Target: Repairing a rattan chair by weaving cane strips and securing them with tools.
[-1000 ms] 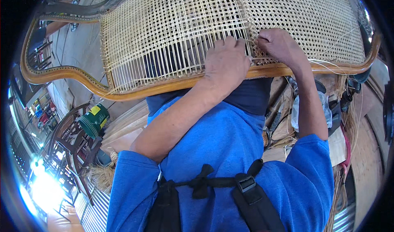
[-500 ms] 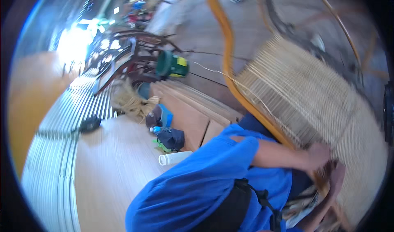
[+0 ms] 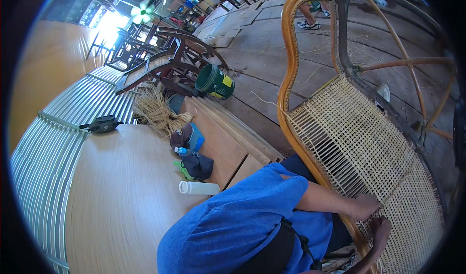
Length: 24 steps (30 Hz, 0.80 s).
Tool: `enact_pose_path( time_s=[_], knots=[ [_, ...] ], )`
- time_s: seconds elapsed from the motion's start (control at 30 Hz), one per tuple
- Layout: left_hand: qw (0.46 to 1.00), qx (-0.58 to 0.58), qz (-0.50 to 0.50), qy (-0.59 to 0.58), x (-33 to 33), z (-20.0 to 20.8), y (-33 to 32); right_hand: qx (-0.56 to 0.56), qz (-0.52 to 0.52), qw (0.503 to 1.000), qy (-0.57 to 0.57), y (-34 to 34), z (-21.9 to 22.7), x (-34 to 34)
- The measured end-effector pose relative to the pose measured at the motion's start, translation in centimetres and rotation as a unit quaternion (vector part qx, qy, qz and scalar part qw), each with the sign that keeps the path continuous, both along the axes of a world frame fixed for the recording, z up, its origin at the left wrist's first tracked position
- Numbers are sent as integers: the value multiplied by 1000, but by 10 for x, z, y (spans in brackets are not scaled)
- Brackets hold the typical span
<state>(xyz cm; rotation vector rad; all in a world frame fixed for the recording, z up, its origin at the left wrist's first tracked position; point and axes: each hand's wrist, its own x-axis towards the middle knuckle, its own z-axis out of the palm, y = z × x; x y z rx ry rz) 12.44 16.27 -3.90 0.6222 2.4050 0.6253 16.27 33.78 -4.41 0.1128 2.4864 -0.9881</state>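
Hands: left (image 3: pixel 363 206), right (image 3: pixel 380 227) flat on cane webbing (image 3: pixel 359 138) (grip unclear).

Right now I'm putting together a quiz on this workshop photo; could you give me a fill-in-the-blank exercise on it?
1. Both hands, the left hand and the right hand, rest on the woven ____ panel of the chair frame.
2. The person's sleeve is ____ in colour.
3. The bucket on the plank floor is ____.
4. The white bottle lies on its ____.

Missing words: cane; blue; green; side
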Motion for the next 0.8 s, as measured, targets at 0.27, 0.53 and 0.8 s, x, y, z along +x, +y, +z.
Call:
enact_pose_path(
  time_s=[0.27,0.53,0.8],
  knots=[
    [996,-50,-16,78,0,16,3,-25,38,998,43,7,-33,5],
    [995,-80,7,52,-6,9,4,-79,5,997,-8,-14,19,8],
    [994,-99,-28,42,-7,9,-5,-104,3,995,-9,-12,5,13]
  ],
)
